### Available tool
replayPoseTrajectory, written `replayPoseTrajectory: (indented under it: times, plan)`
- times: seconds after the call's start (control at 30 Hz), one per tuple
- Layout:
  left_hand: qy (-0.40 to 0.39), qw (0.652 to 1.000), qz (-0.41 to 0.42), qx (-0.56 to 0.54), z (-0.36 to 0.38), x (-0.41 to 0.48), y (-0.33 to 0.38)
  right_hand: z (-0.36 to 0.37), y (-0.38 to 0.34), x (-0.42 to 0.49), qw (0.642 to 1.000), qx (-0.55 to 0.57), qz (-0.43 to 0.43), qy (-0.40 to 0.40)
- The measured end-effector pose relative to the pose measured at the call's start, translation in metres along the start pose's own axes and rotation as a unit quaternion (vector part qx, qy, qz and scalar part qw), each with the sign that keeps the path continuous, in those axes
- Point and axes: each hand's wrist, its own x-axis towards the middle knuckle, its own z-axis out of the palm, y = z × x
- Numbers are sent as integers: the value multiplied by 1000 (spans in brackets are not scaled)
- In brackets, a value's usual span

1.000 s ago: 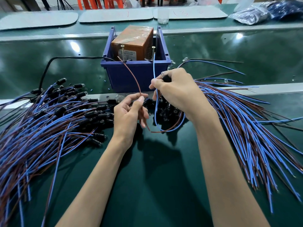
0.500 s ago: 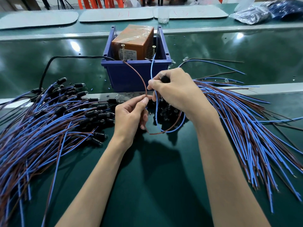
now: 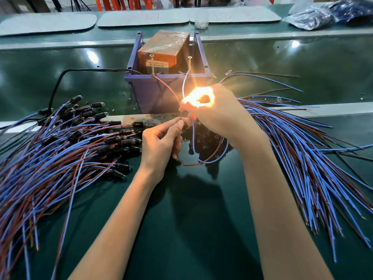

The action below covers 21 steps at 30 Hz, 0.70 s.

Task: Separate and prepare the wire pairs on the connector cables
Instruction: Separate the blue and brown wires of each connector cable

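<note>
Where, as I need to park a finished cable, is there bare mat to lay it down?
Bare green mat lies between the two forearms, bordered by the left cable pile and the right wire fan. The glossy belt left and right of the blue bin is mostly free. Crowded: both piles and the connector heap in front of the bin.

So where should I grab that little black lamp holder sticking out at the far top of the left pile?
Pinch the black barrel across its sides, coming down from above. It lies uncovered at the far edge of the pile. The glass tip points right and looks fragile, so it is probably best left alone.
</note>
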Motion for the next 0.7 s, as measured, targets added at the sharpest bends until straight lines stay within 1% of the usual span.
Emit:
replayPoseTrajectory:
  times: [0.33, 0.4, 0.47, 0.57, 0.63, 0.7]
  plan:
    - [1, 1000, 7, -1, -1, -1, -1, -3, 1, -1, 1000, 5, -2, -20]
    - [-8, 999, -4, -35, -1, 2, -2, -7, -2, -4, 998, -8, -2, -60]
    - [-30, 996, -30, -80, -4, 4, -2, -11, -5, -8, 992, -26, -2, -127]
    - [-57, 991, -55, -109, -7, 7, -2, -14, -8, -15, 974, -67, 10, -216]
    - [-55, 991, -42, -118, -6, 6, -1, -14, -10, -17, 971, -63, 28, -229]
    - [-32, 993, -24, -111, -4, 6, -1, -18, -11, -17, 978, -77, 36, -192]
